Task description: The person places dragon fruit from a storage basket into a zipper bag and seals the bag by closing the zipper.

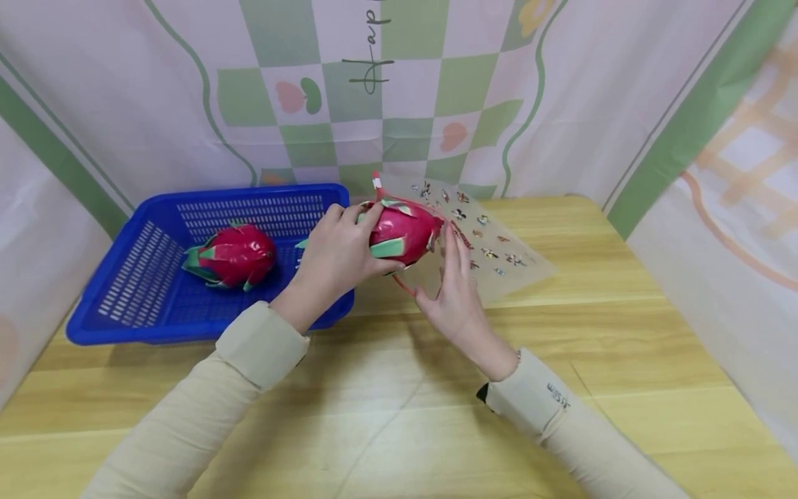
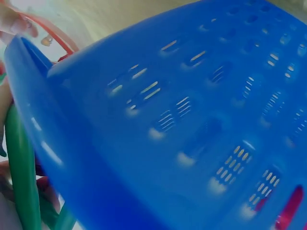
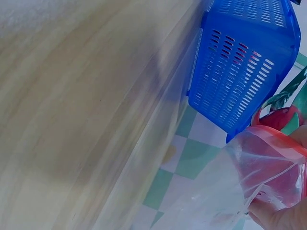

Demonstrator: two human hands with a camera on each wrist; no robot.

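In the head view my left hand (image 1: 337, 253) grips a red dragon fruit (image 1: 405, 232) with green scales, its fingers over the top and its thumb along the near side. The fruit's front end is at the red-edged mouth of a clear zip bag (image 1: 514, 242) printed with small figures. My right hand (image 1: 458, 298) holds the bag's mouth, thumb low and fingers near the fruit's tip. In the right wrist view, part of the fruit shows through the bag's clear film (image 3: 259, 163). A green leaf tip (image 2: 21, 167) appears in the left wrist view beside the basket.
A blue perforated basket (image 1: 140, 333) stands on the left of the wooden table (image 1: 386, 416). Inside it lies another dragon fruit (image 1: 240, 256). Behind hangs a checkered curtain (image 1: 355, 104), close to the table's back edge.
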